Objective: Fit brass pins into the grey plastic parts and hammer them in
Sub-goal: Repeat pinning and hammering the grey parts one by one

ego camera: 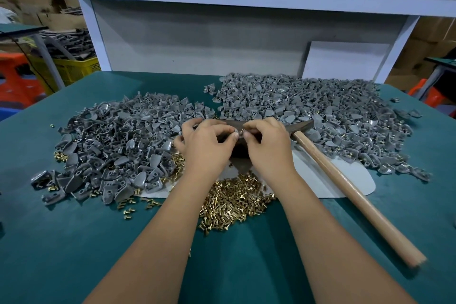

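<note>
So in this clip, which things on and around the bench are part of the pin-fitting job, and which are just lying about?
In the job:
- left hand and right hand, meeting over one small grey part
- brass pins
- piles of grey plastic parts
- hammer, lying unheld

Lying about:
- yellow crate
- orange stool
- white board

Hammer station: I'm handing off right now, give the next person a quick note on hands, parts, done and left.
Left hand pinches a grey part; right hand pinches a brass pin at it, above a dark block.
Hammer lies untouched to the right, on the white sheet.
Loose pins sit between the forearms; grey piles left and right.
Left: seat this pin, hammer it, repeat.
</note>
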A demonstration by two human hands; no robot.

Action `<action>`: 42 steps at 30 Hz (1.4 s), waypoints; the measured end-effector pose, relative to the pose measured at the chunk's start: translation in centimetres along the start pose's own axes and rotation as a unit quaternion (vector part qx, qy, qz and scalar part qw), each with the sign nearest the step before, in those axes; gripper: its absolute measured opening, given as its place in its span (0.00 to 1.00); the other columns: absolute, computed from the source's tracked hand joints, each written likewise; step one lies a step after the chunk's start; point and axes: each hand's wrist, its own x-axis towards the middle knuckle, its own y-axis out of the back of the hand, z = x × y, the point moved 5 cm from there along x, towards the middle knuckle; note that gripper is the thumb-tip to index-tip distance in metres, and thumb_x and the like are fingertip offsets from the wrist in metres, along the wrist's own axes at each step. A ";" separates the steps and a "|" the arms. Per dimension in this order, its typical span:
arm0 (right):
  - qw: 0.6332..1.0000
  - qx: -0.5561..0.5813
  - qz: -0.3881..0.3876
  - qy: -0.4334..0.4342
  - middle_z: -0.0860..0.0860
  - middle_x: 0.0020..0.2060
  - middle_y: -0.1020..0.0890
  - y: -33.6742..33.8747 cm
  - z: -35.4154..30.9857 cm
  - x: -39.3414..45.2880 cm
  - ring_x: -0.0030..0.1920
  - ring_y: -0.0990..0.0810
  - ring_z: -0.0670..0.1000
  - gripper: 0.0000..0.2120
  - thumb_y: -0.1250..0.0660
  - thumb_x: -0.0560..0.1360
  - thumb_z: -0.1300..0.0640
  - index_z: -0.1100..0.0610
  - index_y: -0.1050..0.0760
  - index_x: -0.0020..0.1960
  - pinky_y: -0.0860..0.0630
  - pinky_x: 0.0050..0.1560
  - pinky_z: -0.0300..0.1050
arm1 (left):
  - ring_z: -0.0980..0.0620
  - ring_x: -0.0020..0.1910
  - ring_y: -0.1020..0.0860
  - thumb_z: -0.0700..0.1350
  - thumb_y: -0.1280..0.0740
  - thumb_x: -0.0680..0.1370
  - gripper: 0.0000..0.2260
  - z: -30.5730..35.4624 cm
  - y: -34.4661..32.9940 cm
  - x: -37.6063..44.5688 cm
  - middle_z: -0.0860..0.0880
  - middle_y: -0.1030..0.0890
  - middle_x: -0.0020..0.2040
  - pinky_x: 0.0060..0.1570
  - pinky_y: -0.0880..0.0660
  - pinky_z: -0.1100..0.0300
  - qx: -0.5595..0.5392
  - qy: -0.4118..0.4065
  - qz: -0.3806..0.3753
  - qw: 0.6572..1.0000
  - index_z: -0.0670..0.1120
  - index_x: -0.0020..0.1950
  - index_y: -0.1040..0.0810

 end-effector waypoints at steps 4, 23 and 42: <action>0.999 0.027 0.002 -0.020 0.40 0.39 0.28 0.1 -0.5 0.1 0.50 0.27 0.49 0.04 0.29 0.73 0.59 0.51 0.20 0.45 0.30 0.58 0.53 | 0.52 0.69 0.40 0.55 0.30 0.76 0.05 0.1 0.0 0.0 0.62 0.20 0.58 0.68 0.45 0.44 -0.011 -0.006 0.001 1.000 0.58 0.49 0.16; 0.989 0.087 -0.015 -0.115 0.40 0.41 0.27 -0.4 -0.3 0.0 0.60 0.32 0.51 0.11 0.31 0.75 0.59 0.46 0.26 0.38 0.37 0.62 0.53 | 0.57 0.75 0.39 0.57 0.33 0.77 0.07 -0.6 -0.8 0.7 0.66 0.20 0.58 0.65 0.52 0.53 0.010 -0.023 -0.014 1.000 0.63 0.52 0.16; 0.982 0.161 -0.005 -0.103 0.45 0.45 0.22 0.1 0.4 0.0 0.46 0.25 0.44 0.06 0.31 0.74 0.60 0.50 0.18 0.43 0.31 0.51 0.39 | 0.55 0.73 0.39 0.53 0.32 0.78 0.07 -0.6 -0.7 0.4 0.64 0.21 0.60 0.68 0.50 0.46 -0.035 -0.002 -0.033 0.999 0.60 0.54 0.17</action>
